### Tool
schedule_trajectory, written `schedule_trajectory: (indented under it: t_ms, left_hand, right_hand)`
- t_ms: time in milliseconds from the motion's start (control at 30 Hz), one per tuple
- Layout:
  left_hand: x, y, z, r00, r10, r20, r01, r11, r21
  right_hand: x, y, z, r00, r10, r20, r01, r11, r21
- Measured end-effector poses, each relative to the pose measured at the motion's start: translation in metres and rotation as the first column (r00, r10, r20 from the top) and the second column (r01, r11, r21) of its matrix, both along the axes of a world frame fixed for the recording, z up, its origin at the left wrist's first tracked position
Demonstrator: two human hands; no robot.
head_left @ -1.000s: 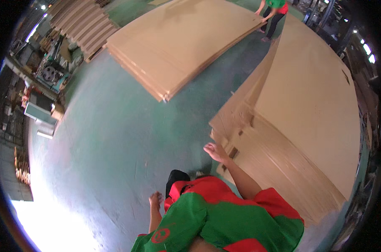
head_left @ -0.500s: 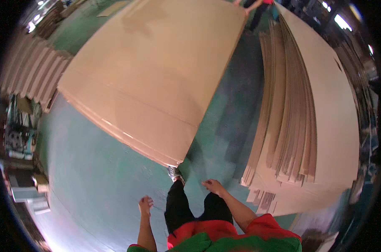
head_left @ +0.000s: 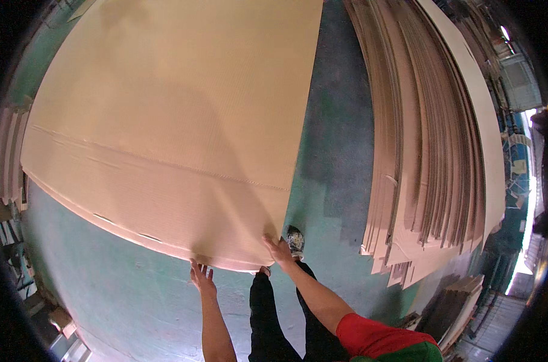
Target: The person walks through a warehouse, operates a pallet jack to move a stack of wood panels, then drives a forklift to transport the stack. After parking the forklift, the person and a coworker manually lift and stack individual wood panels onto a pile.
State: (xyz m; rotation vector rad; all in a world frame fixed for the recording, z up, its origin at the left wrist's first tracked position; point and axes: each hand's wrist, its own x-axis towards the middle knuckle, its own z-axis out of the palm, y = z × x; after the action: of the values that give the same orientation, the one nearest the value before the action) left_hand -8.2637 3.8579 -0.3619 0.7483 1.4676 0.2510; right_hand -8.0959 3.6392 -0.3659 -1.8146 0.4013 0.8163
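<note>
A large brown cardboard sheet (head_left: 165,133), creased across its near part, lies on top of a low stack. My left hand (head_left: 201,276) is at its near edge, fingers spread and the tips close to the rim; whether they touch is unclear. At the near right corner, my right hand (head_left: 278,248) reaches over the sheet's edge with fingers stretched out, not visibly closed on it. The nearest corner lies just in front of my feet.
To the right stands a tall, uneven stack of cardboard sheets (head_left: 431,133). A strip of green floor (head_left: 337,139) runs between it and the large sheet. More cardboard (head_left: 8,154) is at the far left. Folded cardboard (head_left: 461,308) leans at the lower right.
I have stepped closer to the large sheet, which now fills more of the view. Both hands have moved forward to its near edge and corner. The other person has left the view.
</note>
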Motion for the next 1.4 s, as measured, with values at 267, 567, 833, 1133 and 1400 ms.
schedule_trajectory:
  t_ms: [267,567,833,1133,1400]
  left_hand:
    - [0.021,0.004,0.025,0.997,0.005,-0.078,-0.009,0.999,-0.045]
    - [0.020,0.004,0.017,0.999,-0.013,0.040,0.015,0.999,-0.039]
    - [0.009,-0.002,0.010,0.998,-0.054,0.024,0.055,0.997,-0.051]
    - [-0.008,-0.001,0.005,0.989,-0.055,-0.136,0.050,0.998,-0.040]
    - [-0.016,0.003,-0.001,0.978,-0.024,-0.209,0.018,0.999,-0.032]
  right_hand:
    - [-0.007,-0.001,0.026,0.941,-0.276,-0.195,0.317,0.921,0.227]
    - [-0.010,-0.005,0.002,0.975,-0.150,-0.166,0.184,0.959,0.214]
    - [-0.007,-0.009,0.007,0.898,-0.174,-0.405,0.278,0.936,0.215]
    - [-0.024,0.006,-0.015,0.932,-0.254,-0.259,0.296,0.945,0.139]
    - [-0.019,0.009,0.001,0.949,-0.130,-0.287,0.195,0.958,0.209]
